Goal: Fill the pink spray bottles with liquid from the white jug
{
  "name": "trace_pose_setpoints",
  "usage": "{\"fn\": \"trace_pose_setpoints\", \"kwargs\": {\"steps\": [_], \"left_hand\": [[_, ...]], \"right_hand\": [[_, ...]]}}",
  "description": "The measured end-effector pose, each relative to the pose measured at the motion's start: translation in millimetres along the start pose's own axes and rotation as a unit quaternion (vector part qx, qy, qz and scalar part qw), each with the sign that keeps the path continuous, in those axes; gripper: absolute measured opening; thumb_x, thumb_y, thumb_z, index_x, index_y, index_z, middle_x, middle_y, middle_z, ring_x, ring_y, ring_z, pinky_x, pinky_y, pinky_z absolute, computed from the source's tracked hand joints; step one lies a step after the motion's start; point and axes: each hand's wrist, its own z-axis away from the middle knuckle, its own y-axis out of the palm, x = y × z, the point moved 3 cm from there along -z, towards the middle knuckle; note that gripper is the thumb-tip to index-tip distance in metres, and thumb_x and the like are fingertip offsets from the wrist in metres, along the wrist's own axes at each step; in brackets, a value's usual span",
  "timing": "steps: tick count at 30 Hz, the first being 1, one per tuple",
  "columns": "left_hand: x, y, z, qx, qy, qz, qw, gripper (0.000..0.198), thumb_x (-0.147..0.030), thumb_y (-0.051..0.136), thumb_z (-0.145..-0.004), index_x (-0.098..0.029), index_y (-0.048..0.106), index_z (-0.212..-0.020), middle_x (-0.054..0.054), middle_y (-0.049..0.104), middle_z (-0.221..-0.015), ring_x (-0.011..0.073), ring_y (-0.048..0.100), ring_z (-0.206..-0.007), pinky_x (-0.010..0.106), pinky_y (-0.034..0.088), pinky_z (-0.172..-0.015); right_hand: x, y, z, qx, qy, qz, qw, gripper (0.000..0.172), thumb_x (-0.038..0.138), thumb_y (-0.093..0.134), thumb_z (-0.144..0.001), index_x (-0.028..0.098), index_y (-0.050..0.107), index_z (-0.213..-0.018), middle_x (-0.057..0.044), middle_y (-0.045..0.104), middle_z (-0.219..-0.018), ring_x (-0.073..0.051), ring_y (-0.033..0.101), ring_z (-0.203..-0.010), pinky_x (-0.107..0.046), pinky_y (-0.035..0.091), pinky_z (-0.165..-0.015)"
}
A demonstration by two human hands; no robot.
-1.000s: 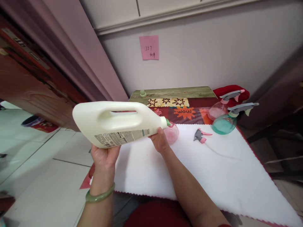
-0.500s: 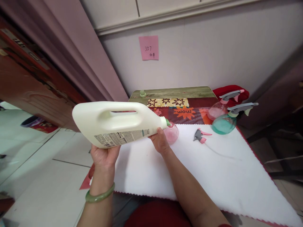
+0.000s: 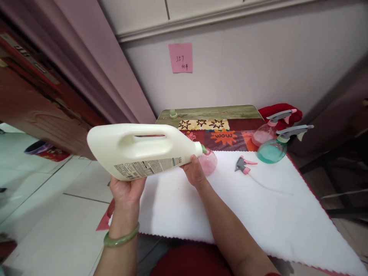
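Observation:
A large cream detergent jug (image 3: 143, 147) lies tilted on its side in the air, held by both of my hands. Under its base end, my left hand (image 3: 128, 189) supports it with the fingers hidden behind the jug. My right hand (image 3: 194, 170) grips it near the neck, thumb on top. The jug's green spout (image 3: 204, 148) meets the open mouth of a round pink spray bottle (image 3: 209, 163) on the white cloth. To the right lies a loose grey-and-pink spray head (image 3: 243, 165) with a thin tube.
Two spray bottles with heads on, one pink (image 3: 263, 134) and one green (image 3: 271, 151), stand at the table's right. A green cap (image 3: 173, 114) sits at the back of the wooden table (image 3: 244, 111). White cloth (image 3: 258, 214) covers the front.

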Motion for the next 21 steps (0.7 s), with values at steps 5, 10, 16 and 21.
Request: {"fn": "trace_pose_setpoints", "kwargs": {"steps": [5, 10, 16, 21], "left_hand": [[1.0, 4.4, 2.6, -0.034, 0.012, -0.011, 0.999, 0.047, -0.036, 0.053, -0.097, -0.03, 0.061, -0.143, 0.004, 0.063, -0.147, 0.0265, 0.041, -0.151, 0.053, 0.023, -0.127], [1.7, 6.4, 3.9, -0.036, 0.014, -0.006, 0.999, 0.046, -0.036, 0.054, -0.097, -0.03, 0.061, -0.142, 0.004, 0.063, -0.148, 0.0269, 0.041, -0.151, 0.053, 0.022, -0.127], [0.5, 2.4, 2.2, -0.017, 0.002, 0.007, 1.0, 0.046, -0.034, 0.055, -0.097, -0.031, 0.061, -0.142, 0.004, 0.062, -0.149, 0.0272, 0.041, -0.151, 0.053, 0.023, -0.127], [0.4, 0.8, 1.2, -0.021, 0.0, 0.019, 1.0, 0.047, -0.033, 0.055, -0.096, -0.029, 0.061, -0.143, 0.004, 0.062, -0.149, 0.0273, 0.041, -0.151, 0.054, 0.022, -0.127]], "right_hand": [[0.7, 0.5, 0.3, -0.003, -0.001, -0.006, 1.0, 0.064, 0.058, 0.081, -0.069, 0.029, 0.064, -0.124, -0.005, 0.074, -0.129, -0.028, 0.068, -0.119, -0.045, 0.063, -0.089], [1.9, 1.8, 1.3, 0.009, -0.002, -0.004, 1.0, 0.062, 0.059, 0.08, -0.071, 0.03, 0.064, -0.124, -0.005, 0.074, -0.128, -0.028, 0.067, -0.121, -0.046, 0.062, -0.093], [1.4, 0.6, 0.9, 0.008, -0.006, -0.011, 1.0, 0.063, 0.058, 0.081, -0.071, 0.03, 0.064, -0.125, -0.004, 0.074, -0.129, -0.027, 0.069, -0.117, -0.046, 0.062, -0.094], [0.3, -0.5, 0.0, 0.001, 0.001, -0.017, 1.0, 0.065, 0.058, 0.083, -0.069, 0.03, 0.065, -0.124, -0.003, 0.074, -0.128, -0.025, 0.069, -0.113, -0.042, 0.063, -0.088]]}}
